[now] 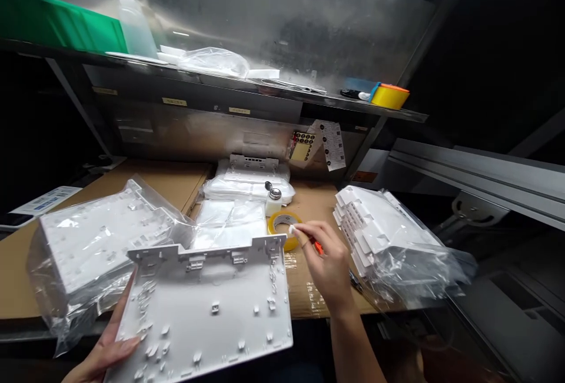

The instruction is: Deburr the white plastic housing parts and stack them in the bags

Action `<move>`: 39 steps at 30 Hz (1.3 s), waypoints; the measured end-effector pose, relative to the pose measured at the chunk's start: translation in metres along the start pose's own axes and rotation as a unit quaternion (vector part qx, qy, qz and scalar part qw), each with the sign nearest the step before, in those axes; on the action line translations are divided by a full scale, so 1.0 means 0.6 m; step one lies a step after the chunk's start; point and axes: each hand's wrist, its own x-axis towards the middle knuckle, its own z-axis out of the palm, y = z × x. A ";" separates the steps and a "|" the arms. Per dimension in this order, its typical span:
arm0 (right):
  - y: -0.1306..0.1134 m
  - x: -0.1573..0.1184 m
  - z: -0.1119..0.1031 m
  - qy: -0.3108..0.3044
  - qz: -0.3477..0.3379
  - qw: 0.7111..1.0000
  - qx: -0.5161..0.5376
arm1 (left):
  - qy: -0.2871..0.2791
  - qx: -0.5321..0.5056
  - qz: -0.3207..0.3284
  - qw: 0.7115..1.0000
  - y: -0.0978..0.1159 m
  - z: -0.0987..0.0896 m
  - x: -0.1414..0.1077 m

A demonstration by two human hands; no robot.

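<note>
A white plastic panel, with clips and posts on the side facing me, is tilted up in front of me. My left hand grips its left edge, thumb on the near face and fingers behind. To the right of the panel, my right hand pinches a small white piece between thumb and fingertips. That piece is over a roll of yellow tape lying on the cardboard. Just behind the tape stands a small bottle with a metal top. Something orange shows partly behind my right hand.
Bagged white panels lie at the left and right. More panels and flat plastic bags are at the back. A metal shelf above holds a green bin, a squeeze bottle and a yellow roll.
</note>
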 end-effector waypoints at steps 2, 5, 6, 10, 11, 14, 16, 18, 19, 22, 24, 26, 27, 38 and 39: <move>0.006 -0.005 -0.002 0.026 -0.020 0.999 0.006 | 0.038 0.017 0.009 0.999 -0.007 0.010 0.002; 0.026 -0.008 -0.001 0.005 -0.034 0.999 -0.023 | 0.107 0.019 0.023 0.994 -0.019 0.044 0.008; 0.034 -0.008 0.002 -0.006 -0.026 0.999 -0.044 | 0.115 0.012 0.037 0.993 -0.026 0.057 0.012; 0.037 -0.002 0.024 0.014 0.002 0.999 -0.047 | 0.096 0.027 0.079 0.992 -0.062 0.103 0.034; 0.024 0.000 0.032 0.018 -0.004 1.000 -0.020 | 0.096 0.040 0.088 0.991 -0.072 0.114 0.041; -0.041 0.006 0.059 0.006 -0.044 0.997 0.062 | 0.128 0.088 0.099 0.983 -0.101 0.149 0.056; -0.084 0.009 0.078 0.000 -0.071 0.993 0.093 | 0.151 0.112 0.088 0.978 -0.116 0.172 0.062; -0.112 0.012 0.093 -0.002 -0.089 0.990 0.109 | 0.155 0.125 0.092 0.976 -0.127 0.188 0.065; -0.118 0.014 0.099 -0.002 -0.095 0.989 0.112 | 0.153 0.128 0.094 0.975 -0.130 0.193 0.067; -0.113 0.018 0.103 -0.003 -0.093 0.991 0.098 | 0.137 0.134 0.101 0.976 -0.136 0.195 0.072; -0.105 0.019 0.099 -0.002 -0.079 0.994 0.078 | 0.127 0.132 0.099 0.978 -0.138 0.191 0.076; -0.104 0.019 0.093 0.004 -0.070 0.995 0.070 | 0.124 0.133 0.099 0.978 -0.141 0.188 0.079; -0.107 0.018 0.091 0.008 -0.072 0.995 0.072 | 0.123 0.137 0.099 0.978 -0.142 0.187 0.080; 0.081 0.065 0.075 0.028 0.072 0.989 -0.125 | 0.133 0.079 0.101 0.983 -0.106 0.187 0.070; 0.116 0.066 0.074 0.019 0.090 0.986 -0.141 | 0.137 0.070 0.108 0.982 -0.100 0.183 0.067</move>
